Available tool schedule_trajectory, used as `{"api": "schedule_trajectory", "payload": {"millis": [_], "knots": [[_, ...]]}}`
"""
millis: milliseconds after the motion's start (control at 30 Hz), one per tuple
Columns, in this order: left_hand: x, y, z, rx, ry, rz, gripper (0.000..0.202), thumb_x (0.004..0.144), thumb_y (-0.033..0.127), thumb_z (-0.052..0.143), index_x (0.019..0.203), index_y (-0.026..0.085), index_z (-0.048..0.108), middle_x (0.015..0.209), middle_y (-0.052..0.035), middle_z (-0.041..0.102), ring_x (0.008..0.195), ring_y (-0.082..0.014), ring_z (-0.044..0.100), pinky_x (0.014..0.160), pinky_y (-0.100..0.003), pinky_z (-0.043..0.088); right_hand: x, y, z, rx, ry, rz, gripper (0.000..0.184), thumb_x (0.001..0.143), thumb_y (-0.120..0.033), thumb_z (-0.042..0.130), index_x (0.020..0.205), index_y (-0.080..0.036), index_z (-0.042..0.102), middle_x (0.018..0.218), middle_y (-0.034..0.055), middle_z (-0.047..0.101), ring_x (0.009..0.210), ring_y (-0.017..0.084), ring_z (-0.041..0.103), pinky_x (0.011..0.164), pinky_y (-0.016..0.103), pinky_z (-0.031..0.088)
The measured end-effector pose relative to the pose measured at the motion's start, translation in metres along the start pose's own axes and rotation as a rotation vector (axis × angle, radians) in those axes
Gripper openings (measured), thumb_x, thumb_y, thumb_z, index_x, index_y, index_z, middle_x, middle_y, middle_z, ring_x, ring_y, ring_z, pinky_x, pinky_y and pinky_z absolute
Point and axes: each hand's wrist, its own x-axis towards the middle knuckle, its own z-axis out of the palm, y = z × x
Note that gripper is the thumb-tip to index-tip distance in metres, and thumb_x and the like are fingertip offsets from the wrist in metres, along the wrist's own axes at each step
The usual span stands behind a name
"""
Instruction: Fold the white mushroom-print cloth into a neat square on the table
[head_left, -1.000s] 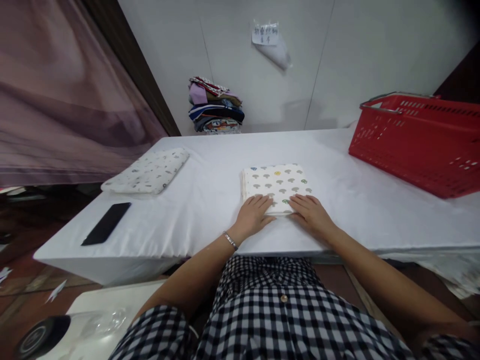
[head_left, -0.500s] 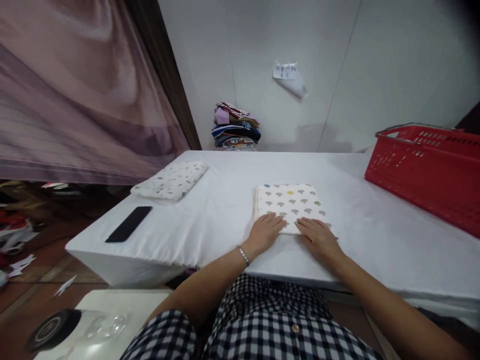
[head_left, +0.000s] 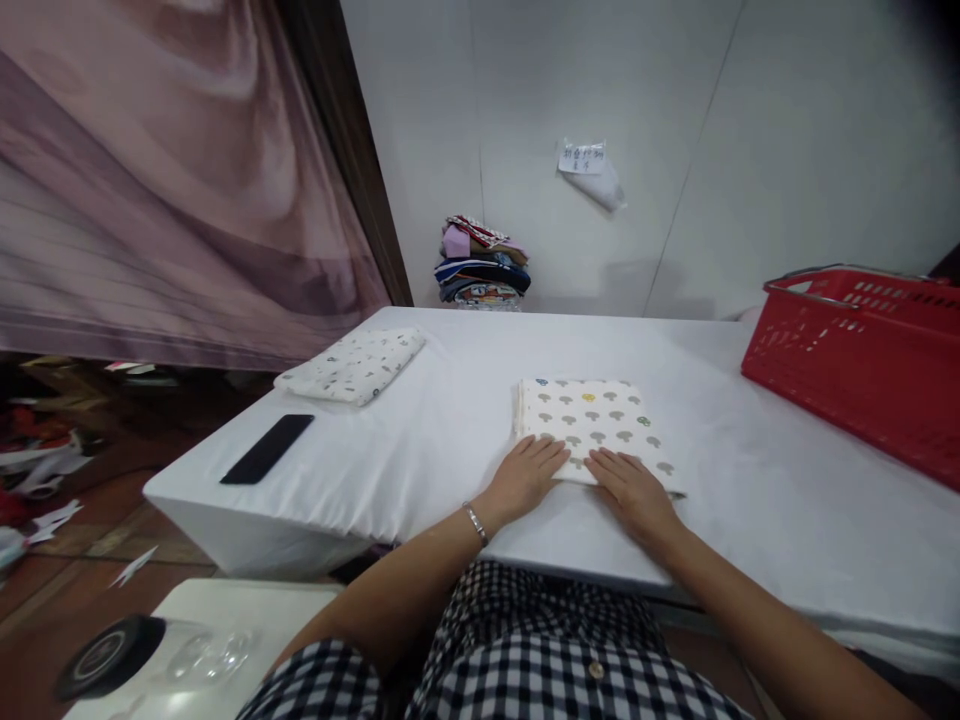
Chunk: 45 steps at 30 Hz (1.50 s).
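A folded white cloth with grey mushroom prints point(head_left: 600, 415) lies in front of me on the white-covered table point(head_left: 480, 370). My left hand point(head_left: 529, 475) rests flat on its near left corner, fingers stretched forward; a silver bracelet circles that wrist. Beside it, my right hand point(head_left: 630, 490) lies flat on the near edge, its fingers pointing inward to the left. Neither hand grips the cloth. A second folded white cloth with small dark prints point(head_left: 360, 365) is at the table's far left, apart from both hands.
A black phone point(head_left: 268, 450) lies near the table's left edge. The red basket point(head_left: 855, 370) stands at the right. Folded clothes point(head_left: 484, 265) are stacked behind the table by the wall. At lower left, a clear jar with a black lid point(head_left: 112, 655) lies on a white surface. A curtain point(head_left: 187, 180) hangs left.
The whole view has shifted slightly, so everything appears a little lower and to the right. Both hands remain flat on the mushroom-print cloth, with the right hand slightly closer to the left one.
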Motion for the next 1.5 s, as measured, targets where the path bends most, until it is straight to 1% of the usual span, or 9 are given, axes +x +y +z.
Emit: {"api": "schedule_trajectory", "payload": {"millis": [300, 400, 533, 733, 967, 1133, 1200, 1367, 1500], "knots": [[-0.007, -0.007, 0.002, 0.011, -0.020, -0.016, 0.036, 0.096, 0.018, 0.034, 0.127, 0.025, 0.051, 0.135, 0.0007, 0.052, 0.131, -0.0163, 0.038, 0.108, -0.037, 0.031, 0.009, -0.009, 0.000, -0.023, -0.086, -0.071, 0.048, 0.090, -0.010, 0.037, 0.134, -0.028, 0.046, 0.135, 0.0045, 0.052, 0.124, 0.024, 0.047, 0.097, 0.047, 0.042], [-0.005, 0.001, -0.006, 0.000, -0.038, -0.043, 0.037, 0.095, 0.025, 0.037, 0.131, 0.023, 0.046, 0.138, -0.0021, 0.049, 0.131, -0.0193, 0.038, 0.110, -0.042, 0.027, 0.007, -0.010, 0.001, -0.021, -0.069, -0.071, 0.053, 0.087, -0.005, 0.036, 0.135, -0.027, 0.045, 0.136, 0.0050, 0.050, 0.126, 0.024, 0.045, 0.098, 0.047, 0.041], [0.005, 0.017, -0.012, 0.011, -0.015, -0.038, 0.054, 0.093, 0.044, 0.040, 0.139, 0.019, 0.034, 0.146, -0.0073, 0.037, 0.137, -0.0240, 0.027, 0.114, -0.048, 0.015, 0.006, -0.010, 0.003, -0.026, -0.061, -0.074, 0.052, 0.085, -0.004, 0.039, 0.133, -0.023, 0.048, 0.134, 0.0078, 0.053, 0.125, 0.026, 0.046, 0.097, 0.049, 0.041], [0.011, 0.022, 0.010, 0.090, -0.046, -0.049, 0.045, 0.095, 0.017, 0.028, 0.140, 0.014, 0.033, 0.147, -0.0089, 0.036, 0.137, -0.0215, 0.027, 0.112, -0.043, 0.020, 0.006, -0.013, 0.001, -0.024, -0.087, -0.064, 0.054, 0.083, -0.001, 0.036, 0.132, -0.020, 0.049, 0.132, 0.0096, 0.054, 0.125, 0.026, 0.047, 0.099, 0.050, 0.040], [0.008, 0.019, 0.013, 0.114, -0.049, -0.028, 0.046, 0.094, 0.016, 0.029, 0.140, 0.013, 0.031, 0.147, -0.0109, 0.034, 0.137, -0.0225, 0.028, 0.110, -0.045, 0.022, 0.026, 0.001, -0.028, 0.028, -0.128, 0.048, 0.043, 0.095, -0.033, 0.036, 0.135, -0.022, 0.045, 0.139, 0.0081, 0.047, 0.134, 0.024, 0.033, 0.109, 0.051, 0.025], [0.007, 0.020, 0.013, 0.030, -0.044, -0.045, 0.047, 0.092, 0.015, 0.034, 0.139, 0.015, 0.033, 0.147, -0.0103, 0.034, 0.137, -0.0235, 0.026, 0.111, -0.047, 0.020, 0.024, 0.017, -0.024, 0.002, -0.385, 0.281, 0.054, 0.092, -0.053, 0.034, 0.136, -0.024, 0.046, 0.145, 0.0086, 0.038, 0.136, 0.028, 0.028, 0.108, 0.054, 0.022], [0.008, 0.020, 0.008, -0.039, -0.066, -0.059, 0.047, 0.092, 0.020, 0.037, 0.139, 0.015, 0.034, 0.148, -0.0104, 0.033, 0.138, -0.0243, 0.025, 0.112, -0.047, 0.018, 0.024, 0.018, -0.024, 0.047, -0.451, 0.317, 0.057, 0.092, -0.055, 0.029, 0.137, -0.024, 0.044, 0.148, 0.0082, 0.033, 0.137, 0.027, 0.025, 0.109, 0.053, 0.020], [0.026, 0.015, -0.017, -0.259, -0.163, -0.183, 0.061, 0.088, 0.056, 0.042, 0.136, 0.018, 0.040, 0.145, -0.0104, 0.037, 0.136, -0.0257, 0.029, 0.111, -0.044, 0.022, 0.040, 0.023, -0.032, 0.108, -0.465, 0.376, 0.062, 0.092, -0.059, 0.021, 0.141, -0.024, 0.038, 0.151, 0.0078, 0.025, 0.140, 0.026, 0.016, 0.109, 0.053, 0.018], [0.038, 0.007, -0.015, -0.219, -0.147, -0.337, 0.062, 0.088, 0.059, 0.036, 0.136, 0.020, 0.041, 0.150, -0.0103, 0.029, 0.140, -0.0277, 0.017, 0.113, -0.049, 0.010, 0.055, 0.032, -0.027, 0.009, -0.476, 0.409, 0.061, 0.092, -0.055, 0.026, 0.141, -0.021, 0.036, 0.153, 0.0097, 0.021, 0.141, 0.027, 0.013, 0.110, 0.051, 0.016]]}}
